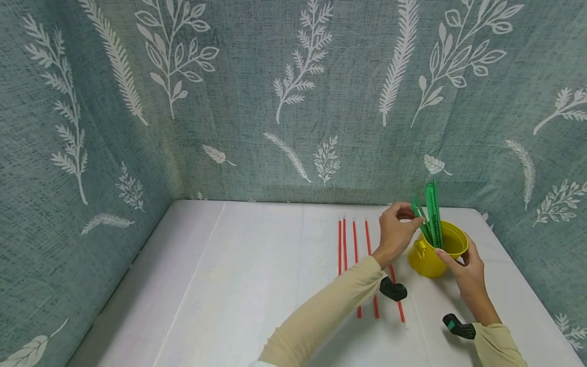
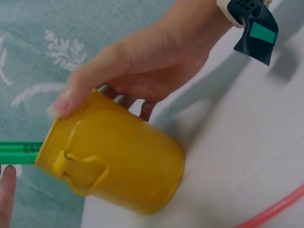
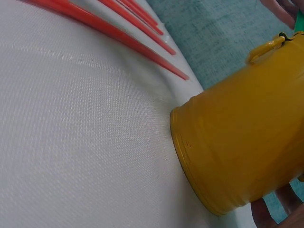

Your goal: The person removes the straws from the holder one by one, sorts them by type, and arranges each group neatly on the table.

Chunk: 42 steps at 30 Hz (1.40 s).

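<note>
A yellow bucket (image 1: 426,262) with a small wire handle stands at the right of the table. From it a bundle of thin green straw-like sticks (image 1: 433,214) with dark print leans upward. My left hand (image 1: 395,232) pinches a slim green piece beside that bundle, above the rim. On the bucket's right side, my right hand (image 1: 471,275) holds the rim, thumb at the front. The left wrist view shows this right hand (image 2: 142,61) around the bucket (image 2: 118,156). In the right wrist view the bucket (image 3: 237,128) covers most of both hands.
Several long red straw-like sticks (image 1: 356,255) lie roughly parallel on the white table (image 1: 238,275), left of the bucket; my left forearm covers part of them. A leaf-patterned green cloth (image 1: 247,102) hangs behind the table. Black devices (image 1: 393,289) sit on both wrists.
</note>
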### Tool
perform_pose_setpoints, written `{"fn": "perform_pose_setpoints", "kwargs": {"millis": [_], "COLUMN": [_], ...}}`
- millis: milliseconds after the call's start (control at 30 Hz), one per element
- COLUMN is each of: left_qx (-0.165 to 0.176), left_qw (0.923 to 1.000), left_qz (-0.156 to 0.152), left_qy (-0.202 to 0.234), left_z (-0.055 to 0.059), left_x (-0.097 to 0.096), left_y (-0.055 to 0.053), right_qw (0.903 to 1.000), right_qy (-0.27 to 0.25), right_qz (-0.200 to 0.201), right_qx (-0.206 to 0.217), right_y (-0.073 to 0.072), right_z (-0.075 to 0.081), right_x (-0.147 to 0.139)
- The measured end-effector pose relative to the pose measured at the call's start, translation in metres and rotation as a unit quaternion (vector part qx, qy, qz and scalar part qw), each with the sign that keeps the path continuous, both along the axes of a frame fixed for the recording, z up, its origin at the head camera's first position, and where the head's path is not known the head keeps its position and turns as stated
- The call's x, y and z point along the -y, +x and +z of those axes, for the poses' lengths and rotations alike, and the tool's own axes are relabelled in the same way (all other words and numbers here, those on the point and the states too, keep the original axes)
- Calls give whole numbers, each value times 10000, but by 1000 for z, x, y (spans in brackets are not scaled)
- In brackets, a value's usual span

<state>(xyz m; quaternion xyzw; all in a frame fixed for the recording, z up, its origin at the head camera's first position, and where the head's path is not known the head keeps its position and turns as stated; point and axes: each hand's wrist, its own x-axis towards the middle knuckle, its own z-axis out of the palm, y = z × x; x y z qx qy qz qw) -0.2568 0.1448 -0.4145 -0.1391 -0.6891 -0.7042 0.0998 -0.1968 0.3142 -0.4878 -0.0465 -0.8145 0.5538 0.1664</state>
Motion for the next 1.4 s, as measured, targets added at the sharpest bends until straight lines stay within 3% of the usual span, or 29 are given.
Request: {"fn": "perform_pose_setpoints", "kwargs": {"millis": [233, 367, 633, 933, 1200, 1400], "left_qx": [-177, -382, -728, -983, -1105, -1283], "left_qw": [9991, 9970, 9891, 9835, 9833, 9823], "left_qz": [63, 180, -238, -179, 93, 551], "left_qy": [375, 648, 1256, 1509, 1444, 1247], "left_z": [8, 19, 47, 55, 64, 70], "left_x": [7, 13, 31, 37, 45, 52], "left_y": [2, 6, 20, 18, 21, 21], "right_qw": [10000, 10000, 9999, 9995, 9996, 9998], "right_qy": [27, 28, 113, -71, -67, 69], "right_qz": [51, 47, -22, -37, -67, -29], "right_qx": [10, 26, 80, 309, 259, 179], "right_y": [1, 2, 1, 2, 3, 2], "right_z": [1, 2, 2, 4, 3, 3], "right_x": [1, 1, 2, 2, 2, 2]}}
